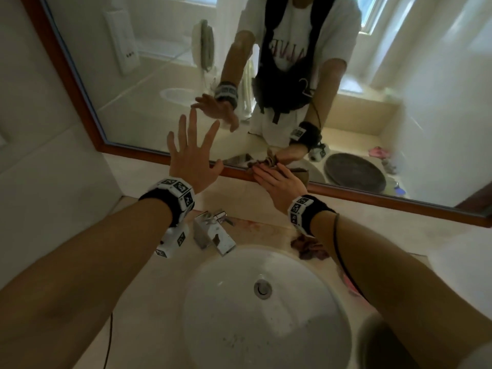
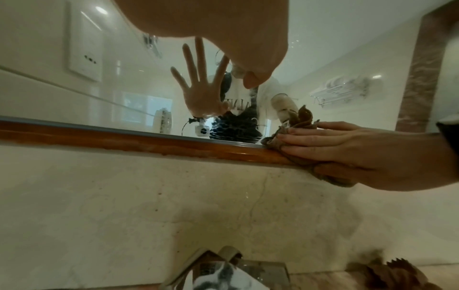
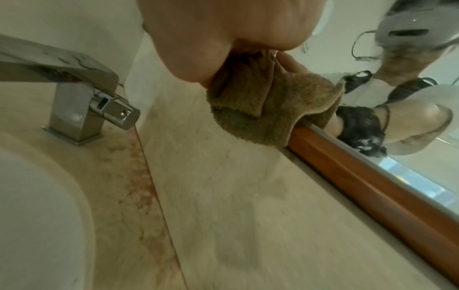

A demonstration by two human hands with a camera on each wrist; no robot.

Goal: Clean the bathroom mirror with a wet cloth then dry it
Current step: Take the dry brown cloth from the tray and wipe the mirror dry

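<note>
I had the right hand (image 1: pixel 279 183) laid nearly flat, fingers straight, pressing the brown cloth (image 3: pixel 268 109) against the lower wooden frame (image 2: pixel 139 140) and the bottom edge of the mirror (image 1: pixel 159 62), above the faucet (image 1: pixel 213 233) and sink (image 1: pixel 266 310). My left hand (image 1: pixel 193 158) was spread wide, fingers splayed, holding nothing, close in front of the glass; whether it touched I could not tell. Reflected shirt lettering showed reversed and unreadable; the wristbands (image 1: pixel 175 198) carried black-and-white square markers
</note>
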